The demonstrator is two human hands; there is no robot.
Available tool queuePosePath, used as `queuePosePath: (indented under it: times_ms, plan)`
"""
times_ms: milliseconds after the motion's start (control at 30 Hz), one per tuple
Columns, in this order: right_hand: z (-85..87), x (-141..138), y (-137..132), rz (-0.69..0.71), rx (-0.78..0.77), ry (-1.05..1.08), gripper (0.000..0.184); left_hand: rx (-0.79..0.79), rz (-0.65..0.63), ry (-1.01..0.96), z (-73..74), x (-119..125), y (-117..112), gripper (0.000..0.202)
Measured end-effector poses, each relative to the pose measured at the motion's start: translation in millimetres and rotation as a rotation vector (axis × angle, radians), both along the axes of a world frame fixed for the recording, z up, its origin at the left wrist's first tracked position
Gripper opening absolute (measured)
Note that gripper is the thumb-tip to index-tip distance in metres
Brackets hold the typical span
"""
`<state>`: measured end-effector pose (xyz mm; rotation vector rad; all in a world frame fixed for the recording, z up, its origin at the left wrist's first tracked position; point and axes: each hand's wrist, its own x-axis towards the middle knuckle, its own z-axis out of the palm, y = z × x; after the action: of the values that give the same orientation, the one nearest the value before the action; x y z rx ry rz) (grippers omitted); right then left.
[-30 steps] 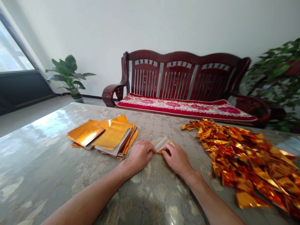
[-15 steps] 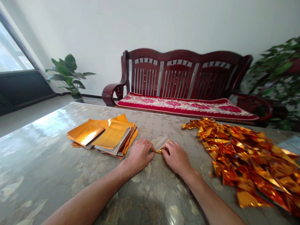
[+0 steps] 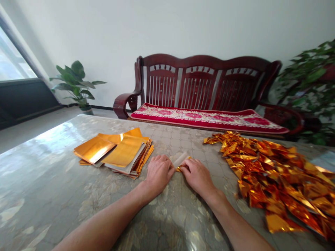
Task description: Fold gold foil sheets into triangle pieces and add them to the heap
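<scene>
A sheet of gold foil paper (image 3: pixel 180 159), its pale backing partly showing, lies part-folded on the table between my hands. My left hand (image 3: pixel 160 171) is closed at its left end, thumb and fingertips pressed on the paper. My right hand (image 3: pixel 196 173) pinches the right end, where a bit of gold shows beside the fingers. Most of the sheet's edges are hidden under my fingers. To the left of my left hand lies a loose stack of flat gold foil sheets (image 3: pixel 124 151).
A big heap of folded gold foil pieces (image 3: pixel 277 174) covers the right of the table (image 3: pixel 99 202), which has a glossy patterned cover. Behind it stands a dark red wooden bench (image 3: pixel 200 87) with a floral red seat cover (image 3: pixel 206 116). Potted plants (image 3: pixel 77 82) flank it.
My left hand has turned slightly, its thumb now pressing along the paper's left end. My right hand keeps its pinch, almost unmoved.
</scene>
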<state>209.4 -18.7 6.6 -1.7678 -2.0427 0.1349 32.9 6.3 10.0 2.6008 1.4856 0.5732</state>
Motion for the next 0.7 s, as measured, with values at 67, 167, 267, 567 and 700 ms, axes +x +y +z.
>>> queuePosePath:
  times_ms: [67, 167, 267, 567, 700]
  plan:
    - [-0.5, 0.3, 0.5, -0.009, -0.006, 0.007, 0.013, 0.012, 0.005, 0.011, 1.1, 0.8, -0.8, 0.022]
    - [-1.3, 0.7, 1.1, -0.013, -0.006, 0.018, 0.013, 0.016, 0.005, 0.031, 2.9, 2.0, -1.6, 0.020]
    - [-0.8, 0.2, 1.5, -0.033, -0.011, 0.025, 0.010, 0.025, 0.013, 0.045, 3.1, 2.9, -1.9, 0.018]
    - [-0.3, -1.5, 1.5, -0.093, -0.009, 0.060, 0.006, 0.062, 0.017, 0.077, 1.1, 4.1, -2.5, 0.017]
    - [0.3, -1.3, 0.2, -0.089, -0.008, 0.047, 0.009, 0.072, 0.008, 0.093, 4.0, 5.0, -2.6, 0.016]
